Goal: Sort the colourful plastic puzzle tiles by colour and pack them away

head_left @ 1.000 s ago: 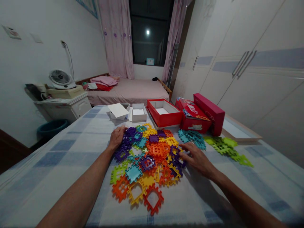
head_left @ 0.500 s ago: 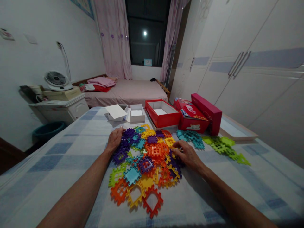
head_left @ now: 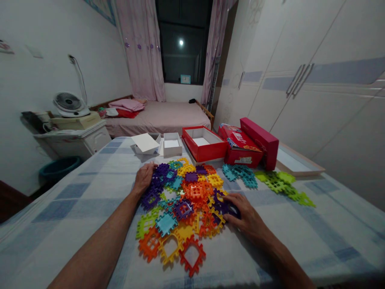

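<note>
A heap of interlocking plastic tiles with notched edges lies in front of me, in orange, yellow, purple, teal and lime. My left hand (head_left: 144,178) rests at the heap's left edge, fingertips against the dark purple tiles (head_left: 161,172); its fingers look loosely stretched, and I see nothing held in them. On the right side, my right hand (head_left: 247,212) has thumb and fingers around a purple tile (head_left: 232,208) at the heap's edge. Nearest me lie an orange-red frame tile (head_left: 202,257), a yellow frame tile (head_left: 164,253) and an orange window tile (head_left: 149,244).
Teal tiles (head_left: 240,173) and lime tiles (head_left: 282,185) lie grouped at the right. Behind the heap stand two white boxes (head_left: 172,151), a red open box (head_left: 207,152), a printed red box (head_left: 245,154), a crimson box (head_left: 272,150) and a shallow tray (head_left: 303,173).
My right hand has moved toward me, from beside the yellow tiles down to the purple tile at the heap's right edge. My left hand stays put. The view has shifted slightly.
</note>
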The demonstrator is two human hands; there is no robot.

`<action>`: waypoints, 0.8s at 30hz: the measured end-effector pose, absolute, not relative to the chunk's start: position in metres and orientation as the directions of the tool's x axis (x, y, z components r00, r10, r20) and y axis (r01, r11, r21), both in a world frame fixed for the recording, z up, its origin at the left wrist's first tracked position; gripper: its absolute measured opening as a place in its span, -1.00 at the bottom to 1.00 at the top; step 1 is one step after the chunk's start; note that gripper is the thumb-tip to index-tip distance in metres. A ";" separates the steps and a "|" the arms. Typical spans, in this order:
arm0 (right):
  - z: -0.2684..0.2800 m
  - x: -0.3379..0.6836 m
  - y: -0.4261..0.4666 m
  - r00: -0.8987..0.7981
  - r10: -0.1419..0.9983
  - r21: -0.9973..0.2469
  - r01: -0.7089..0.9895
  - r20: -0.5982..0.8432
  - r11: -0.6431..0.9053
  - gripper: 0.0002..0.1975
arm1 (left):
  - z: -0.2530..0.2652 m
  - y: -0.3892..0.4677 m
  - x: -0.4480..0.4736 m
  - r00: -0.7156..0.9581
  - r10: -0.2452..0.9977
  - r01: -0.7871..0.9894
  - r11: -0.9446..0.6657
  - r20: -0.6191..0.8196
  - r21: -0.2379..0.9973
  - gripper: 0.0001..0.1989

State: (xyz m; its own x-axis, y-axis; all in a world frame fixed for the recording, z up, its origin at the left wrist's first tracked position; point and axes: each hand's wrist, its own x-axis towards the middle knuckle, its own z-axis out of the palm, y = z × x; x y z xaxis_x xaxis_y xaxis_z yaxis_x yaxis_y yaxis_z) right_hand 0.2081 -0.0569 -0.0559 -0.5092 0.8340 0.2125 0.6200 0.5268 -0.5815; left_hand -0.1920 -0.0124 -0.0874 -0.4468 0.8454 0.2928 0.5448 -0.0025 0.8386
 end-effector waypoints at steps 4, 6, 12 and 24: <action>-0.056 0.208 -0.061 -0.464 0.836 -0.594 0.597 0.293 0.539 -0.69 | -0.087 -0.012 -0.193 -0.438 0.848 0.543 -0.014 0.297 0.840 -0.33; -0.052 0.208 -0.061 -0.456 0.829 -0.597 0.582 0.322 0.552 -0.73 | -0.087 -0.012 -0.193 -0.440 0.850 0.534 -0.013 0.291 0.845 -0.33; -0.042 0.206 -0.064 -0.586 0.778 -0.570 0.568 0.225 0.593 -0.68 | -0.086 -0.013 -0.191 -0.440 0.854 0.533 -0.001 0.278 0.846 -0.33; -0.061 0.204 -0.061 -0.628 0.727 -0.466 0.574 0.278 0.674 -0.44 | -0.088 -0.011 -0.194 -0.438 0.853 0.557 0.010 0.283 0.831 -0.33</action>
State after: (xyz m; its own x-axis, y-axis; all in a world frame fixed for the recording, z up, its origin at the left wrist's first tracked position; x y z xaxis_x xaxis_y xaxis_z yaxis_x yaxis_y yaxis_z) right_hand 0.2038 -0.0606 -0.0609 -0.6280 0.7270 0.2777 0.5736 0.6735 -0.4663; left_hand -0.1937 -0.0114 -0.0878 -0.4385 0.8530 0.2832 0.5568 0.0105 0.8306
